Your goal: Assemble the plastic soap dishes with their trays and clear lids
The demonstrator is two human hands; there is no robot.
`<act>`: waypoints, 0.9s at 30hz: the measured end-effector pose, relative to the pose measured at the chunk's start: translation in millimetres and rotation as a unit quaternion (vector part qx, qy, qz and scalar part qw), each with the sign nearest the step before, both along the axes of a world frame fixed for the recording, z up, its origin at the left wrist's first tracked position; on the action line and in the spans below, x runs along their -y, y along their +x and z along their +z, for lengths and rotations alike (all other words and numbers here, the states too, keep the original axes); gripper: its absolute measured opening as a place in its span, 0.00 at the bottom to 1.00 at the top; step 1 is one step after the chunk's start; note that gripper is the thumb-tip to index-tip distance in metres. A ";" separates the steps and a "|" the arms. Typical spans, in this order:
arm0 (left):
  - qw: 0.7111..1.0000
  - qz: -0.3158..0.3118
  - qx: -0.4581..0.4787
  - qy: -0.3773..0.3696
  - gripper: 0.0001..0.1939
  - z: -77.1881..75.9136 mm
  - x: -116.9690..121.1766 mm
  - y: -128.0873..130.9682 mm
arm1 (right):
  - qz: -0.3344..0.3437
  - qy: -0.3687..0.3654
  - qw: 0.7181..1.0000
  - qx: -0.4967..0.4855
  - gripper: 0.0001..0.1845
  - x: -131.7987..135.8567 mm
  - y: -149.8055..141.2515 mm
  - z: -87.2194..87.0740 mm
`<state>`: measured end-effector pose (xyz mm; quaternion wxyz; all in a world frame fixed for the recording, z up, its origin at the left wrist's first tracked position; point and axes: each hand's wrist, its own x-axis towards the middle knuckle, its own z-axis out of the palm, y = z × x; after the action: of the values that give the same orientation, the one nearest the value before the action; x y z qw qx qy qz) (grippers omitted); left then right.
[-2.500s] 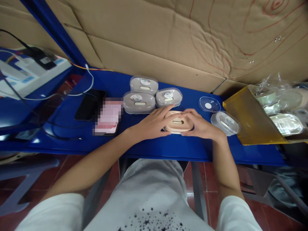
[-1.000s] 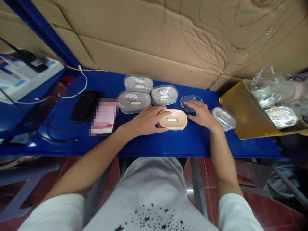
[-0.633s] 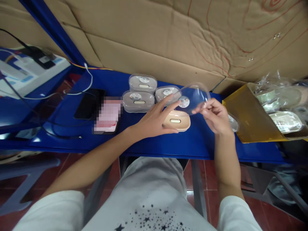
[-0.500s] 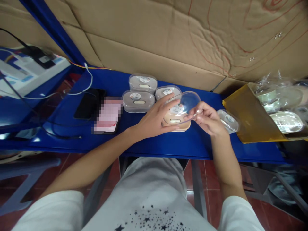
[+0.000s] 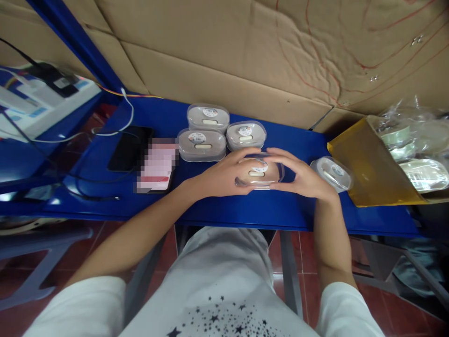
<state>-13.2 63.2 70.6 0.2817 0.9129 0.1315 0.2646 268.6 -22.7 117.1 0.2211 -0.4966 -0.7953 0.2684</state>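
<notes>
A clear plastic cover (image 5: pixel 279 174) sits level over a beige oval container (image 5: pixel 269 178) with a round white label. My left hand (image 5: pixel 224 175) curves around the left side of the cover, its fingers along the far edge and thumb near the front. From the right, my right hand (image 5: pixel 300 176) grips the same cover, with fingers at the far rim and thumb at the near rim. Whether the cover is seated on the container is hard to make out. Just beyond stand three similar covered containers, the nearest being a labelled one (image 5: pixel 246 136).
Two more labelled containers (image 5: pixel 202 145) (image 5: pixel 208 117) stand at the back left. Right of my hands lies another clear container (image 5: pixel 332 173), beside an open yellowish box (image 5: pixel 358 164) of wrapped items. Phones (image 5: pixel 157 164) (image 5: pixel 128 149), cables and a power strip (image 5: pixel 80 96) lie left. Cardboard (image 5: pixel 210 61) lines the back.
The clear cover has gone from tilted to level over the beige container. My right hand has moved left and lower, its pinch changing to a wider grip across the cover.
</notes>
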 end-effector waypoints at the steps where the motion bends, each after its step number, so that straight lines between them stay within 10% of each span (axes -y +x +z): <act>1: 1.000 -0.003 -0.002 0.000 0.30 -3.6 -1.6 0.8 | 0.007 -0.001 1.000 0.005 0.36 -1.0 -1.9 -2.7; 27: 0.987 -0.013 -0.098 0.130 0.34 -18.7 1.6 -0.1 | 0.026 -0.028 0.999 0.031 0.31 -1.1 -7.2 -22.2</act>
<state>-13.3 61.6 51.9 0.1499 0.9648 0.1115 0.1850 261.5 -21.6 94.9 0.1755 -0.4896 -0.8065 0.2809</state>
